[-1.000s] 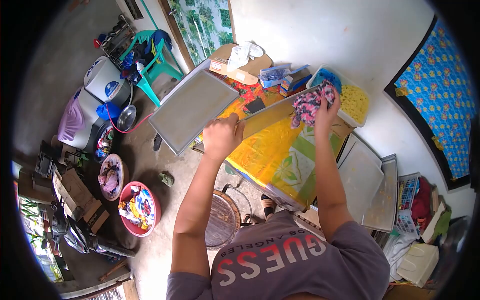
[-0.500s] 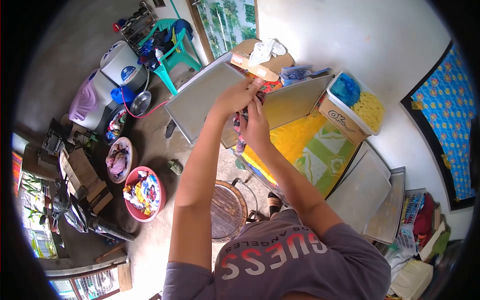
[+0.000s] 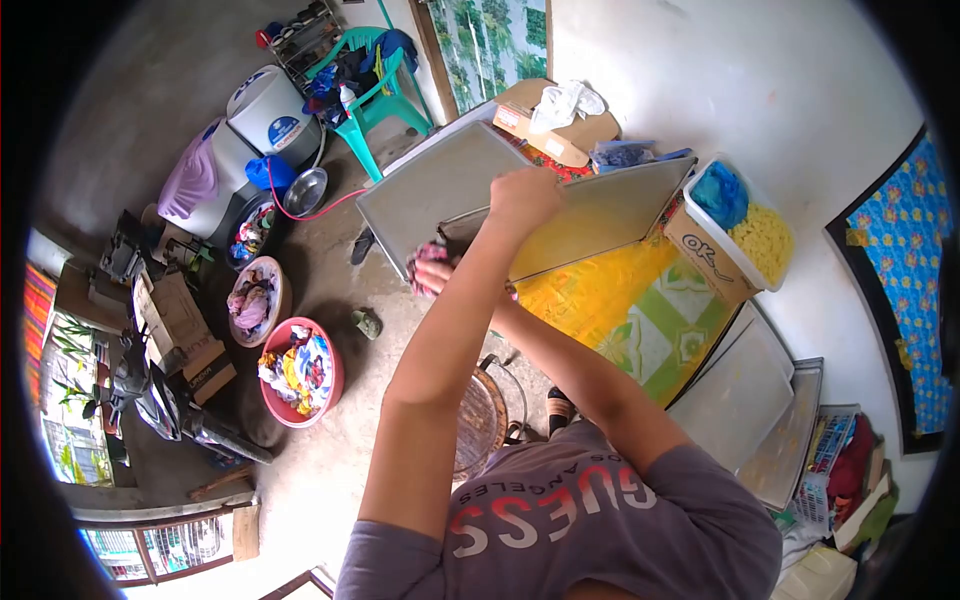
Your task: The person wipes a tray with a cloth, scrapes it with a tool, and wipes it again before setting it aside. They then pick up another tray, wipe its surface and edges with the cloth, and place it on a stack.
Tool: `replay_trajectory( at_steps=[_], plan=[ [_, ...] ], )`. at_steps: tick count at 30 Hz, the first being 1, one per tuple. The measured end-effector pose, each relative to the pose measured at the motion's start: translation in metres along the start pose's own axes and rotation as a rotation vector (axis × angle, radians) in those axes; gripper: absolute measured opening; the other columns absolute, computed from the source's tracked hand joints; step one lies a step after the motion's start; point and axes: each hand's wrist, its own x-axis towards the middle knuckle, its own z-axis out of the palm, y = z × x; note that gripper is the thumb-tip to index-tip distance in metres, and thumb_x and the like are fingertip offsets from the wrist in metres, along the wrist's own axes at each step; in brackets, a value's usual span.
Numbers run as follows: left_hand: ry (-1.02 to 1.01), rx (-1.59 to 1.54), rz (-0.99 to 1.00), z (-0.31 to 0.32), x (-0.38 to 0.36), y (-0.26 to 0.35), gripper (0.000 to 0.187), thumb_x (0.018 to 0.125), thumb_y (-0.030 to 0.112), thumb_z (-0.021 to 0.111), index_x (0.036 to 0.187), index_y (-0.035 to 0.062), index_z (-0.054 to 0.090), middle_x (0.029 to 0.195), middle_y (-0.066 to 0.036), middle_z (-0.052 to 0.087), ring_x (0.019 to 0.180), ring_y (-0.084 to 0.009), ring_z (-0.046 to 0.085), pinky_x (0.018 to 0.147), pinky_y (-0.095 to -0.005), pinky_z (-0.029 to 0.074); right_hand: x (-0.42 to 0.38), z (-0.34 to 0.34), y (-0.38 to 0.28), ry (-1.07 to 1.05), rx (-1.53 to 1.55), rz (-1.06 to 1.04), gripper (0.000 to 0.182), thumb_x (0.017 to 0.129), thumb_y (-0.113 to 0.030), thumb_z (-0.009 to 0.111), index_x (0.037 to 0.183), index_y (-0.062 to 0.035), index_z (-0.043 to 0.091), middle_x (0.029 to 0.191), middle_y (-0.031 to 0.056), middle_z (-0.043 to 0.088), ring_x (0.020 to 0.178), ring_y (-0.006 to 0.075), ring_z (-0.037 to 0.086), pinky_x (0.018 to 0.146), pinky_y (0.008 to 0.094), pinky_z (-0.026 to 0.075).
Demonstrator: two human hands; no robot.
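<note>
My left hand [image 3: 525,195] is closed in a fist, raised over the metal trays; whatever it holds, if anything, is hidden. My left forearm crosses in front of my right one. Past it, to the left, show the fingers of my right hand [image 3: 436,276], curled against a dark pink-patterned cloth [image 3: 426,253]. Part of that cloth and most of the right hand are covered by the left forearm. Behind the hands, one large flat metal tray [image 3: 430,185] lies at the left, and a second tray [image 3: 600,215] leans over a yellow covering [image 3: 590,300].
A round wooden stool [image 3: 480,425] stands close before me. Left on the floor are a pink basin [image 3: 338,375] of clothes, another laundry basin [image 3: 285,290] and a washing machine [image 3: 270,110]. At right sit a box with a white tub [image 3: 775,275] and more metal trays [image 3: 730,390].
My hands were together on the cloth; now they are apart. The right hand has moved left with the cloth, under the left forearm. The left hand has closed into a fist. The view shifted slightly.
</note>
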Motion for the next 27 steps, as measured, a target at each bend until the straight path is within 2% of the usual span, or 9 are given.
replay_trajectory(
  at_steps=[1,3,5,8,11,12,15,21,27],
  plan=[
    [0.019,-0.041,-0.005,-0.002,-0.007,0.001,0.026,0.087,0.032,0.055,0.096,0.0116,0.068,0.091,-0.012,0.069,0.086,-0.0328,0.067,0.081,-0.0453,0.051,-0.01,0.006,-0.002,-0.01,0.241,0.124,0.037,0.085,-0.02,0.056,0.119,-0.0053,0.054,0.122,0.0177,0.055,0.113,0.0331,0.052,0.096,0.0382,0.041],
    [0.077,-0.086,0.013,0.003,-0.021,0.002,0.023,0.088,0.03,0.055,0.095,0.0124,0.068,0.091,-0.012,0.069,0.086,-0.0327,0.067,0.077,-0.0449,0.052,-0.029,0.008,-0.007,-0.023,0.186,0.259,0.031,0.085,-0.015,0.057,0.114,-0.0056,0.055,0.113,0.0173,0.057,0.108,0.0321,0.055,0.091,0.0381,0.043],
    [0.137,-0.091,0.048,0.013,-0.036,0.001,0.02,0.088,0.028,0.055,0.092,0.0124,0.067,0.089,-0.011,0.069,0.085,-0.0321,0.067,0.074,-0.0449,0.053,-0.06,-0.009,-0.02,-0.023,-0.398,0.287,0.027,0.083,-0.01,0.06,0.109,-0.0052,0.056,0.103,0.0169,0.059,0.102,0.032,0.057,0.086,0.0386,0.046],
    [0.21,-0.032,0.15,0.026,-0.057,0.007,0.015,0.086,0.022,0.055,0.087,0.0115,0.066,0.083,-0.009,0.068,0.081,-0.0301,0.067,0.073,-0.0445,0.052,-0.093,-0.037,-0.035,0.301,-0.374,0.317,0.03,0.079,-0.005,0.064,0.108,-0.0041,0.058,0.104,0.0162,0.061,0.097,0.0316,0.061,0.083,0.0376,0.048],
    [0.239,0.041,0.284,0.03,-0.082,0.021,0.008,0.081,0.015,0.056,0.083,0.0115,0.064,0.076,-0.007,0.066,0.074,-0.0273,0.066,0.071,-0.0421,0.052,-0.156,-0.066,-0.021,0.628,0.072,0.796,0.025,0.087,-0.006,0.062,0.111,-0.0037,0.057,0.095,0.0088,0.065,0.082,0.0194,0.064,0.075,0.0328,0.051],
    [0.251,0.07,0.325,0.031,-0.09,0.026,0.007,0.079,0.013,0.057,0.081,0.0116,0.064,0.074,-0.007,0.064,0.073,-0.0263,0.065,0.07,-0.0412,0.051,-0.159,-0.081,-0.045,0.896,0.569,0.991,0.028,0.089,-0.005,0.054,0.116,-0.003,0.058,0.106,0.0134,0.067,0.094,0.0261,0.066,0.085,0.0366,0.051],
    [0.332,0.082,0.411,0.045,-0.109,0.033,0.007,0.074,0.01,0.059,0.079,0.0118,0.063,0.072,-0.005,0.063,0.07,-0.0241,0.064,0.074,-0.0394,0.05,-0.201,-0.133,-0.069,1.071,1.058,0.889,0.024,0.09,-0.009,0.051,0.112,-0.0025,0.059,0.105,0.0123,0.067,0.092,0.026,0.067,0.084,0.0387,0.054],
    [0.138,0.096,0.54,0.066,-0.155,0.045,0.007,0.073,0.012,0.059,0.079,0.0125,0.063,0.071,-0.004,0.061,0.07,-0.0237,0.064,0.081,-0.0421,0.048,-0.231,-0.176,-0.128,1.494,0.854,0.782,0.028,0.093,-0.013,0.049,0.118,-0.0017,0.054,0.101,0.0113,0.067,0.093,0.0255,0.067,0.086,0.0391,0.054],
    [-0.028,0.015,0.494,0.129,-0.201,0.049,0.006,0.075,0.018,0.06,0.078,0.0121,0.061,0.079,-0.004,0.06,0.074,-0.0241,0.064,0.088,-0.0479,0.047,-0.233,-0.178,-0.167,1.617,0.419,0.654,0.034,0.093,-0.012,0.053,0.126,-0.0076,0.048,0.11,0.0082,0.06,0.095,0.0208,0.064,0.08,0.0364,0.054]
  ],
)
